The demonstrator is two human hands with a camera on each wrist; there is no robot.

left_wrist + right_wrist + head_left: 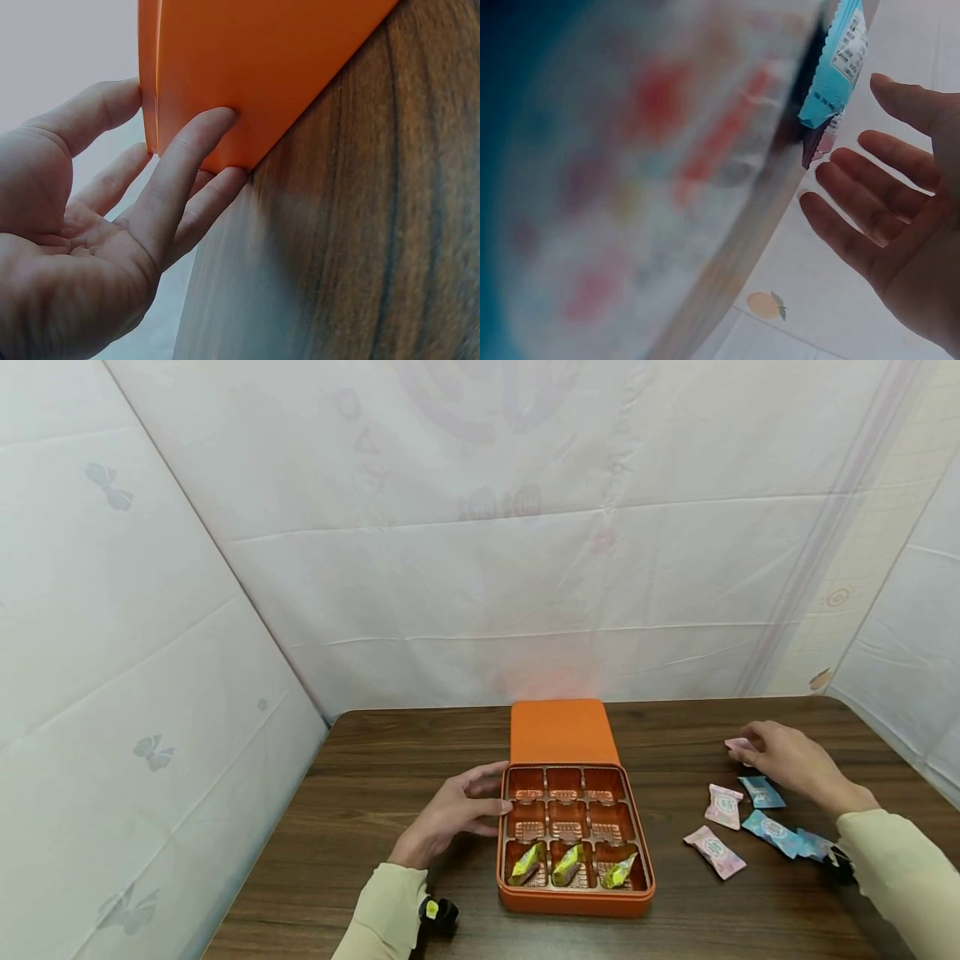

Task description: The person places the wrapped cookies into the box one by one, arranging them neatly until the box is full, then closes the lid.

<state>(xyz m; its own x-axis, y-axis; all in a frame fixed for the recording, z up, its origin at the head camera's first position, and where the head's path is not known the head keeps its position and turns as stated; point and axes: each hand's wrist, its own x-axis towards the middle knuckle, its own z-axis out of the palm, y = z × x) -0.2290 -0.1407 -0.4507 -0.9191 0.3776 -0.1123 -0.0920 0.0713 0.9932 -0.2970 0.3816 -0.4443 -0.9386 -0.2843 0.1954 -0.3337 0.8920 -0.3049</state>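
Observation:
An orange box (pixel 574 897) holds a tray of nine compartments on the brown table, and its lid (pixel 561 731) lies just behind it. Three yellow-green wrapped candies (pixel 567 864) fill the front row; the other compartments show bare. My left hand (pixel 480 797) rests with straight fingers against the box's left wall (pixel 247 67). My right hand (pixel 780 756) hovers with spread fingers (pixel 855 236) over the far pink packet (pixel 737 744), gripping nothing. Pink packets (pixel 723 806) and blue packets (pixel 772 831) lie beside it; a blue packet (pixel 838 67) shows in the right wrist view.
The wooden table (pixel 390 793) is enclosed by white sheeting (pixel 480 568) at the back and both sides. One more pink packet (pixel 715 852) lies nearer the front right. A blurred wrapper fills the left of the right wrist view.

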